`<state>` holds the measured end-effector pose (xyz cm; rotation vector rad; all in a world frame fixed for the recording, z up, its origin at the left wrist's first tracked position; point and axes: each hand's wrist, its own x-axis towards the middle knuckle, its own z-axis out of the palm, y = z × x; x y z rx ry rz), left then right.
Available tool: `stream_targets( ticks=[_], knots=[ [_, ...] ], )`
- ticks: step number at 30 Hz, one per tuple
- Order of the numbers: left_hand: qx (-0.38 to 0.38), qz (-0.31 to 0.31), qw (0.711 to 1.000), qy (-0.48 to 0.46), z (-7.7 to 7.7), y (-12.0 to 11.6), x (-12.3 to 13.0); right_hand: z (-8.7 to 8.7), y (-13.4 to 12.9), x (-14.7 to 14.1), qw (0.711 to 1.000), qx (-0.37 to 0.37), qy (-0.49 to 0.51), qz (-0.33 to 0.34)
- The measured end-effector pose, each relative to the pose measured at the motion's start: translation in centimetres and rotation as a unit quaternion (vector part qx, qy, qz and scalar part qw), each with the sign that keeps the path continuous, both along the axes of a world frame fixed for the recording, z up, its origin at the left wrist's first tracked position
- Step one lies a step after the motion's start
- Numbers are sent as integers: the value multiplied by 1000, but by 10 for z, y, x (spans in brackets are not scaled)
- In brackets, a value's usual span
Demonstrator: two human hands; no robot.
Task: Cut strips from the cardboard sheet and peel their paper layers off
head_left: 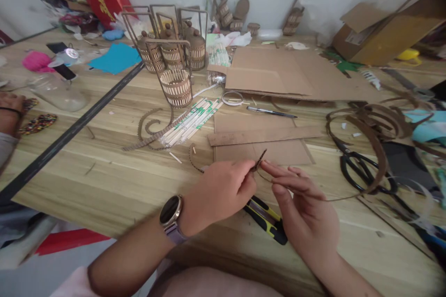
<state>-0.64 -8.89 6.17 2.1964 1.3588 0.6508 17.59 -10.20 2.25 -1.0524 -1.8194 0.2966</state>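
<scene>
My left hand (223,188), with a watch on its wrist, pinches a narrow brown cardboard strip (260,158) between thumb and forefinger. One end curls out on the left, and a short piece stands up above the pinch. My right hand (306,204) has its fingers close together over the strip, with the thumb below. The strip runs under these fingers and out to the right. Below the hands lies a black and yellow utility knife (266,220), partly covered. Behind them, a flat cardboard strip (258,137) rests across a cardboard sheet (230,154).
Small stick-and-cardboard buckets (177,88) with tall handles stand at the back left. Bundled sticks (193,120), a pen (270,111) and large cardboard sheets (272,69) lie ahead. Scissors (365,171) and strip coils (379,120) are at right. Another person's hand (10,106) rests at far left.
</scene>
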Motion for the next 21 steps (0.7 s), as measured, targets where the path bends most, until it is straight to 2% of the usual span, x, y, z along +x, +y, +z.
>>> stream_targets(
  ticks=[7,15,21],
  knots=[
    [-14,2,1000,-7,1,1,-2,5,1,-1,999,-35,29,-16],
    [-53,-24,996,72,10,3,-2,3,7,1,986,-93,134,-18],
    [-62,-9,995,80,9,2,-2,4,7,2,981,-138,131,-28]
  ],
)
